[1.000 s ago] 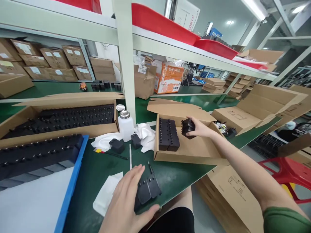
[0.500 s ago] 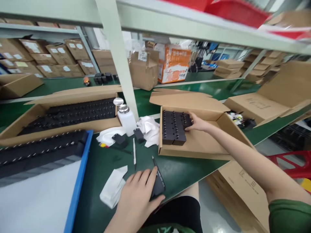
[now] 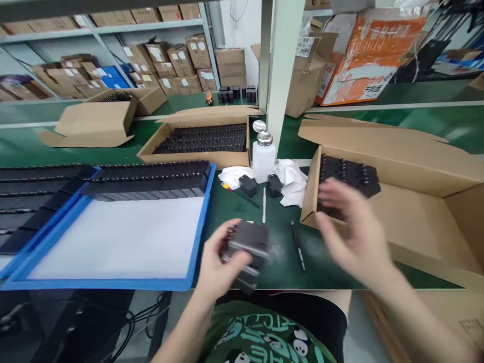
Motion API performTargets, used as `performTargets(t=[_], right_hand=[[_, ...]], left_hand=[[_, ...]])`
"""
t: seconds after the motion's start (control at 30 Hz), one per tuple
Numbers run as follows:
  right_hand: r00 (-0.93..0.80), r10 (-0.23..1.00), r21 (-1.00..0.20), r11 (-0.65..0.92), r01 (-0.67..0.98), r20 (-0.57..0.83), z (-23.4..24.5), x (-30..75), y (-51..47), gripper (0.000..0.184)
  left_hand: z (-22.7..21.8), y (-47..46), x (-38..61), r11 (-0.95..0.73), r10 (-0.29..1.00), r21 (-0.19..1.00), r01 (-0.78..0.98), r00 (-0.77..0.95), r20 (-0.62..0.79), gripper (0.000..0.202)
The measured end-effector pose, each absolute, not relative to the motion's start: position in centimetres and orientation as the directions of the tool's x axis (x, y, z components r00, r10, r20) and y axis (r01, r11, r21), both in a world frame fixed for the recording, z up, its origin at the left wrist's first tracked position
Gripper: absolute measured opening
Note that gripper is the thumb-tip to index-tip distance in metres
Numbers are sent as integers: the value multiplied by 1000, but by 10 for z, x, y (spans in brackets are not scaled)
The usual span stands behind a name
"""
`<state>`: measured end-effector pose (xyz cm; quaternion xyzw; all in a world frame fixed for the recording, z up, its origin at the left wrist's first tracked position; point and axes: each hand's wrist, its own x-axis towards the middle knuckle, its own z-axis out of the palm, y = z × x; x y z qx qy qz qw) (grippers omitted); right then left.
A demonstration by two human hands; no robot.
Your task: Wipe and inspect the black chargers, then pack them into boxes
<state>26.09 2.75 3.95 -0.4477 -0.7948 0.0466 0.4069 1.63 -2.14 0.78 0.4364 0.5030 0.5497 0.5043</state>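
My left hand (image 3: pixel 217 264) is closed round a stack of black plastic parts (image 3: pixel 247 252), lifted just above the green bench near its front edge. My right hand (image 3: pixel 350 229) is blurred, fingers spread and empty, hovering in front of the open cardboard box (image 3: pixel 423 222) on the right. A block of black parts (image 3: pixel 348 174) lies in the far left corner of that box. A black pen (image 3: pixel 298 247) lies on the bench between my hands.
A blue tray (image 3: pixel 124 237) with a white sheet and rows of black parts (image 3: pixel 151 179) sits to the left. Behind it stands a cardboard box of black parts (image 3: pixel 204 138). A white dispenser bottle (image 3: pixel 263 156), white cloths (image 3: pixel 291 179) and two small black pieces (image 3: pixel 260 185) lie by a shelf post (image 3: pixel 282 75).
My right hand left the black parts in the box and drew back toward me, empty. My left hand picked the black parts up off the bench. The view swung left and down.
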Motion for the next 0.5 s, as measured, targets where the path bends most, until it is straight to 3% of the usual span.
performTargets(t=[0.07, 0.17, 0.3, 0.43, 0.5], right_hand=[[-565, 678, -324, 728, 604, 470, 17, 214, 19, 50], [-807, 482, -148, 875, 461, 342, -30, 163, 17, 48], [-782, 420, -155, 905, 396, 461, -59, 144, 31, 41], [-568, 520, -282, 844, 455, 638, -11, 154, 43, 39], [-428, 495, -339, 856, 390, 756, 20, 150, 39, 45]], left_hand=[[9, -26, -4, 142, 942, 829, -541, -184, -282, 61], [5, -26, -26, 199, 922, 729, -655, -128, -366, 64], [-6, -20, -38, 230, 911, 598, -768, -45, -409, 60], [-12, -21, -33, 274, 898, 494, -825, 35, -439, 60], [-13, -22, -27, 310, 880, 449, -838, 74, -469, 61]])
